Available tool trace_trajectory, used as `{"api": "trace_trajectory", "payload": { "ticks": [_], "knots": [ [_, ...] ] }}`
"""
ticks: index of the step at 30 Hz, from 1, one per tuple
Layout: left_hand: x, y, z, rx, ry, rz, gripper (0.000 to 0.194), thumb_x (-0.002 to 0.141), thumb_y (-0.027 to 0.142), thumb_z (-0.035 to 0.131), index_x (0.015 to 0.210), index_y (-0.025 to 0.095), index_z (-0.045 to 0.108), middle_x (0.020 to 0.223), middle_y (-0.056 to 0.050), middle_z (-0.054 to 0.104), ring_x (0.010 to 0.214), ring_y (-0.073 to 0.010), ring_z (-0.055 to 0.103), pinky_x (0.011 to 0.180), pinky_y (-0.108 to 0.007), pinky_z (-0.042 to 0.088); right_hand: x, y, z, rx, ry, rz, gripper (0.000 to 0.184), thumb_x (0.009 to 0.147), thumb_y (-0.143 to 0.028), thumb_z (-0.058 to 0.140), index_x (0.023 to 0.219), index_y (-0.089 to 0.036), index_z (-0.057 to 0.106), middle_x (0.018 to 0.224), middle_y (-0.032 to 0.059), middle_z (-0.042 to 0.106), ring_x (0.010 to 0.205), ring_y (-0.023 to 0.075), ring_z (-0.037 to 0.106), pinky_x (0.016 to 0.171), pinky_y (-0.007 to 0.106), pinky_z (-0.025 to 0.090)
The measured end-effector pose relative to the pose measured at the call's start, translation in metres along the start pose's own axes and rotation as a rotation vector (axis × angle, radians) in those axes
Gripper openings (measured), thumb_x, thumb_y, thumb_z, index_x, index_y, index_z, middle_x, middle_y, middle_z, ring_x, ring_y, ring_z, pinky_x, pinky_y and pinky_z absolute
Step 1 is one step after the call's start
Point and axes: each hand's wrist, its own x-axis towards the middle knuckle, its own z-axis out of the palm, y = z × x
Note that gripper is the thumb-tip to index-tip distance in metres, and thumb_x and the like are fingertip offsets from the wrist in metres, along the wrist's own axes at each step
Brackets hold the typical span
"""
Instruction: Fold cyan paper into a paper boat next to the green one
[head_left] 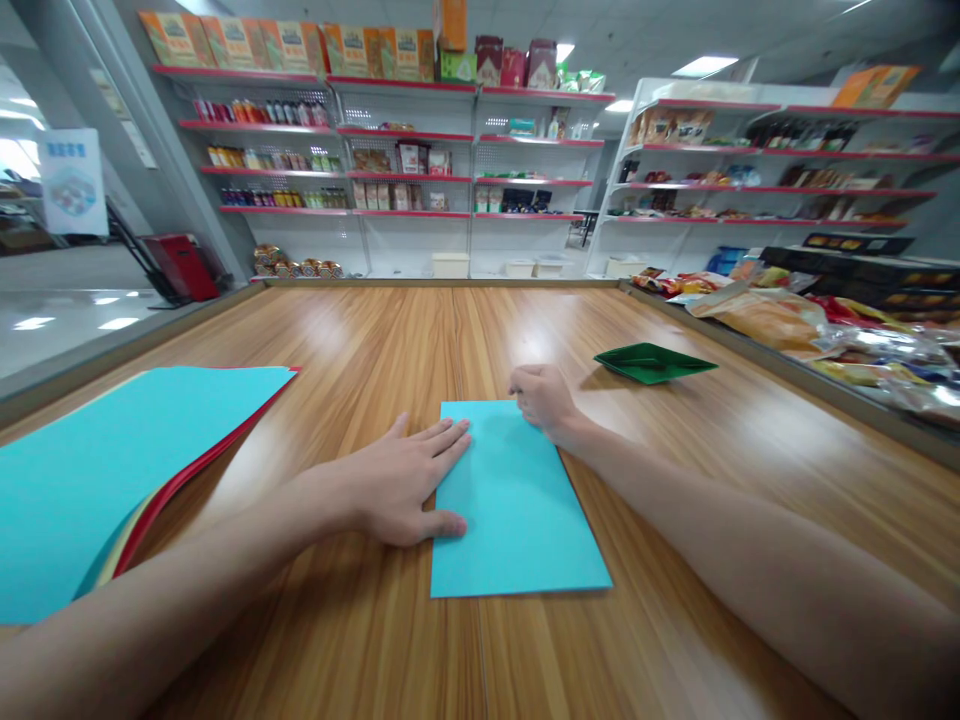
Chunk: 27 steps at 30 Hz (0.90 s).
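Note:
A light blue sheet of paper (517, 510), which looks folded in half lengthwise, lies flat on the wooden table before me. My left hand (409, 480) rests on its left edge with fingers spread, fingertips and thumb on the paper. At the far right corner my right hand (546, 400) is curled closed, its side against the paper's edge; whether anything is between its fingers is hidden. Beyond it to the right sits a folded green paper boat (654, 364).
A stack of coloured paper (150, 440), blue on top with red and cream beneath, lies at the left. Packaged snacks (787, 310) are piled past the table's right edge. Stocked shelves (405, 135) stand behind the wooden table (360, 340). A red object (180, 265) stands on the floor at left.

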Motion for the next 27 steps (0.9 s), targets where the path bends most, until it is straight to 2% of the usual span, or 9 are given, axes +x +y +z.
{"api": "trace_trajectory", "payload": {
  "ticks": [4,8,11,13,16,19,21,25,27],
  "knots": [
    [-0.001,0.000,0.001,0.006,0.002,-0.010,0.091,0.080,0.070,0.033,0.146,0.015,0.003,0.151,-0.016,0.003,0.139,-0.0323,0.007,0.106,-0.060,0.011,0.002,0.004,0.002,0.095,0.003,-0.079,0.017,0.058,-0.017,0.055,0.049,-0.018,0.040,0.043,-0.0066,0.032,0.042,0.0061,0.028,0.038,0.022,0.013],
    [-0.001,-0.003,0.006,-0.010,0.034,-0.024,0.090,0.081,0.072,0.031,0.147,0.018,0.003,0.151,-0.014,0.002,0.139,-0.0326,0.007,0.106,-0.059,0.011,0.019,-0.001,-0.023,0.252,0.021,-0.048,0.021,0.063,-0.025,0.041,0.051,-0.024,0.024,0.038,-0.0104,0.011,0.036,0.0080,0.010,0.033,0.024,0.013],
    [0.000,-0.006,0.011,-0.028,0.071,-0.037,0.089,0.081,0.073,0.029,0.147,0.018,0.004,0.151,-0.013,0.001,0.139,-0.0337,0.007,0.106,-0.059,0.011,0.019,-0.006,-0.037,0.335,-0.007,-0.062,0.016,0.061,-0.026,0.038,0.055,-0.025,0.023,0.039,-0.0108,0.008,0.035,0.0092,0.007,0.031,0.024,0.011],
    [0.003,-0.010,0.014,-0.029,0.091,-0.049,0.089,0.081,0.072,0.028,0.147,0.017,0.006,0.151,-0.013,0.002,0.138,-0.0340,0.007,0.107,-0.058,0.011,0.012,-0.008,-0.034,0.365,-0.046,-0.092,0.012,0.060,-0.027,0.037,0.057,-0.025,0.026,0.040,-0.0107,0.008,0.036,0.0097,0.006,0.031,0.024,0.011],
    [0.006,-0.016,0.017,-0.021,0.128,-0.090,0.087,0.083,0.071,0.025,0.147,0.015,0.007,0.151,-0.014,0.005,0.139,-0.0338,0.006,0.107,-0.058,0.010,-0.002,-0.009,-0.013,0.347,-0.162,-0.123,0.005,0.059,-0.025,0.041,0.061,-0.023,0.036,0.041,-0.0107,0.013,0.035,0.0088,0.009,0.032,0.022,0.013],
    [0.009,-0.023,0.019,-0.025,0.136,-0.113,0.086,0.083,0.071,0.025,0.147,0.016,0.006,0.151,-0.014,0.006,0.139,-0.0339,0.007,0.106,-0.059,0.011,-0.014,-0.006,0.010,0.265,-0.286,-0.149,0.002,0.058,-0.021,0.047,0.058,-0.020,0.046,0.038,-0.0100,0.023,0.033,0.0070,0.016,0.034,0.021,0.012],
    [0.009,-0.025,0.021,-0.031,0.137,-0.113,0.085,0.083,0.070,0.024,0.147,0.017,0.005,0.151,-0.013,0.006,0.139,-0.0332,0.007,0.106,-0.058,0.010,-0.021,-0.003,0.018,0.187,-0.324,-0.216,0.002,0.057,-0.017,0.049,0.057,-0.017,0.051,0.040,-0.0077,0.032,0.036,0.0067,0.024,0.037,0.021,0.016],
    [0.009,-0.023,0.023,-0.025,0.164,-0.125,0.084,0.084,0.070,0.022,0.147,0.017,0.005,0.152,-0.012,0.006,0.139,-0.0321,0.005,0.107,-0.058,0.007,-0.036,0.001,0.022,-0.325,-0.298,-0.624,0.010,0.063,-0.011,0.047,0.059,-0.016,0.056,0.048,-0.0044,0.042,0.046,0.0083,0.036,0.048,0.022,0.026],
    [0.009,-0.021,0.024,-0.020,0.167,-0.137,0.085,0.084,0.071,0.021,0.147,0.016,0.006,0.152,-0.013,0.005,0.139,-0.0323,0.004,0.106,-0.058,0.008,-0.045,0.003,0.020,-0.582,-0.309,-0.770,0.012,0.068,-0.010,0.046,0.063,-0.016,0.057,0.050,-0.0033,0.046,0.048,0.0094,0.039,0.051,0.023,0.028]
  ]
}}
